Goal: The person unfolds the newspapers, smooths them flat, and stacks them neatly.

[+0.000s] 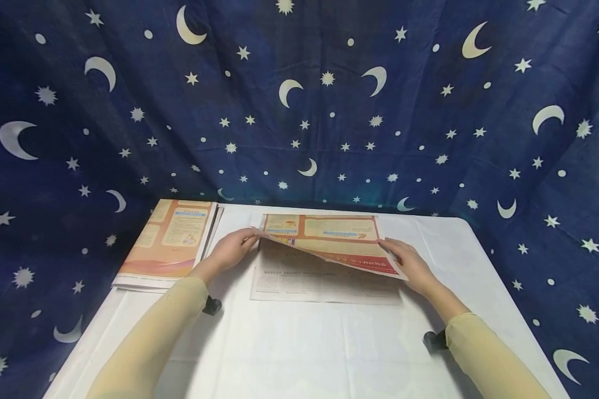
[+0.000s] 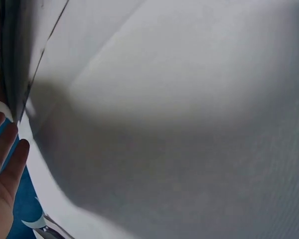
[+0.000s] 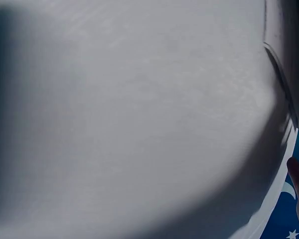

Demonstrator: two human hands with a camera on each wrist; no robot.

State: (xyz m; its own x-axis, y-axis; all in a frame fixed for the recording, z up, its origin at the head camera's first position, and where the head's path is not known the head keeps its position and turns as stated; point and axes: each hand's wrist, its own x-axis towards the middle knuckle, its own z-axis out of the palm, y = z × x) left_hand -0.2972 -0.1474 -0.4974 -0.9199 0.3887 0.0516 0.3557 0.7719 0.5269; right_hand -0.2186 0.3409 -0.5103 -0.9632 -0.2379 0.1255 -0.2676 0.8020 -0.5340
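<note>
Head view: a newspaper [image 1: 340, 228] is located just below the centre of the frame, on a counter [image 1: 299, 349] with a white covering. Its upper leaf is raised; the near edge slopes from upper left to lower right and shades the lower leaf, which lies flat with grey print visible. The upper leaf shows orange panels and a red band.

The left hand [image 1: 231, 248] pinches the newspaper at the left end of the raised edge. The right hand [image 1: 413, 267] grips it at the right edge, thumb uppermost. In both wrist views only some fingers show, at the frame edge, and most of the picture is pale and blurred.

A stack of folded newspapers [image 1: 172, 238] lies left of centre, apart from the newspaper in hand. Pale yellow sleeves [image 1: 147, 338] enter from the lower corners. A dark blue curtain [image 1: 299, 116], printed with white moons and stars, fills the upper frame.
</note>
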